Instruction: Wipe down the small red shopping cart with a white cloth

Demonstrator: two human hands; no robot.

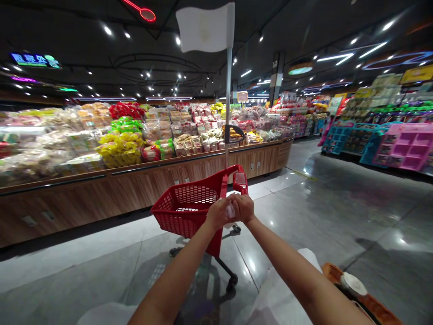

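Note:
My left hand [219, 212] and my right hand [242, 206] meet in front of me, both closed around a small pale thing [231, 210] that I cannot make out. They hover just behind a red shopping cart [189, 210] with a mesh basket and a red handle [239, 177]. A thin pole [228, 104] rises from the cart and carries a white flag [205, 28]. The cart stands on a glossy grey tiled floor [304, 216].
A long wooden display counter [101, 192] piled with bagged snacks runs along the left. Pink and blue shelf racks [402, 146] stand at the right. An orange object with a white lid [353, 285] sits at the lower right. An open aisle runs ahead right.

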